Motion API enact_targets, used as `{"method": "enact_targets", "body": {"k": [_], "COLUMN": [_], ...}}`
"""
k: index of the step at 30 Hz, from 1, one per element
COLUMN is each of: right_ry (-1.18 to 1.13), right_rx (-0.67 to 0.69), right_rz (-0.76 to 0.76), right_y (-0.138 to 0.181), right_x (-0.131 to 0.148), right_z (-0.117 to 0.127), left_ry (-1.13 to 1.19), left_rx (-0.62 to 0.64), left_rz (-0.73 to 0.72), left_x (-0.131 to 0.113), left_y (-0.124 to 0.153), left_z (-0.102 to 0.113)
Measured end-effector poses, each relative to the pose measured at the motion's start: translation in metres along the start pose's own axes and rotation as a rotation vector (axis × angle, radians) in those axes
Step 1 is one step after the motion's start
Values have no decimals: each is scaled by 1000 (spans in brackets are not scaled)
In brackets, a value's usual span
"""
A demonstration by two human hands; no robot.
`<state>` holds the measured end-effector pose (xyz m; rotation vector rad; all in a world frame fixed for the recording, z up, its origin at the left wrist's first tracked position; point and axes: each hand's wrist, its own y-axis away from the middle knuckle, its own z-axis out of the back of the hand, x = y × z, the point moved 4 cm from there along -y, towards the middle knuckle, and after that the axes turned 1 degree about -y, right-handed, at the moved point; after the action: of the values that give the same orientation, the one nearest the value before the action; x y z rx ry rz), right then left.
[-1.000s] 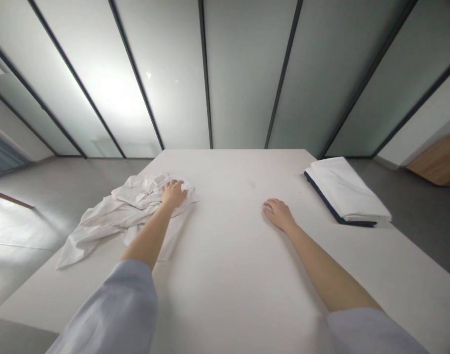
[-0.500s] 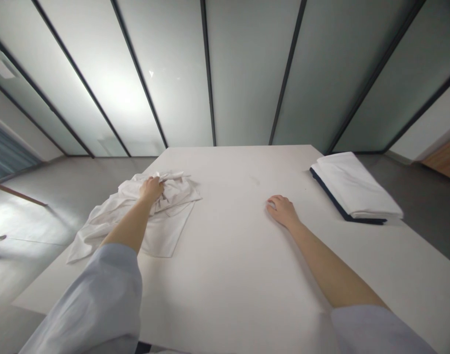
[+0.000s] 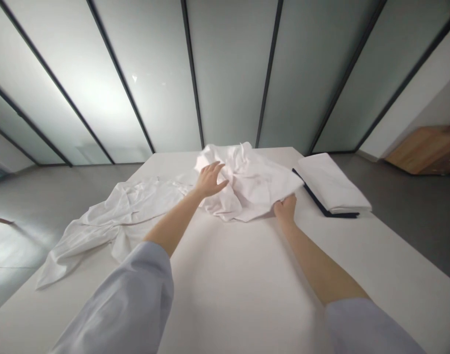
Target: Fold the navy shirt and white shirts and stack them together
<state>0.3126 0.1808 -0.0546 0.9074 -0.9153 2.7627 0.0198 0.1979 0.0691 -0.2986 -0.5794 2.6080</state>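
A crumpled white cloth garment [image 3: 252,184] lies bunched at the far middle of the table. Over its left part is my left hand [image 3: 211,181], fingers stretched out and thumb apart, open. My right hand [image 3: 286,209] is closed at the garment's right corner, pinching its edge. To the left, a second heap of thin white cloth [image 3: 136,201] is spread in wrinkles, partly behind my left forearm. What kind of garment each one is cannot be made out.
A folded white cloth [image 3: 333,182] rests on a dark navy folded piece [image 3: 321,205] at the right side of the white table [image 3: 232,275]. Frosted glass panels [image 3: 228,73] stand beyond the far edge. A wooden piece [image 3: 420,150] is on the floor at right.
A bunched white garment has come from the left pile to the middle. My left hand moved right with it and opened; my right hand closed on its corner. The view turned slightly right.
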Motion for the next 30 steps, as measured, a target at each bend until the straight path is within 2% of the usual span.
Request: {"method": "enact_targets", "body": {"k": [3,6,9,11,13,16,20,22,26,28,30], "right_ry": [3,-101,-200,-171,-93,58,253,302,405,462,467], "right_rx": [-28,-119,-212,-271,-272,-113,283,412,490,514,528], "right_rz": [-26,-44,-39,-14,40,107,136,166,201,223,262], "right_y": [-2,0,3,3,3,4,11,14,17,21,26], "right_x": [-7,-6,-3,-1,2,8,13,16,31,44,58], "right_z": [1,1,5,11,16,10,-11,-15,-7,-1,3], "left_ry": [67,89,101,124,147,179,212,215,166,93,-2], "left_rx": [114,238,244,238,245,267,313,321,296,240,143], "left_rz": [126,151,138,141,133,106,66,32,5,58,177], "left_x": [-17,-24,-23,-19,-15,-13,-13,-14,-19,-21,-19], "left_y": [27,56,72,76,76,74,75,78,80,78,74], "left_z": [-50,-85,-98,-99,-98,-95,-92,-90,-88,-86,-80]}}
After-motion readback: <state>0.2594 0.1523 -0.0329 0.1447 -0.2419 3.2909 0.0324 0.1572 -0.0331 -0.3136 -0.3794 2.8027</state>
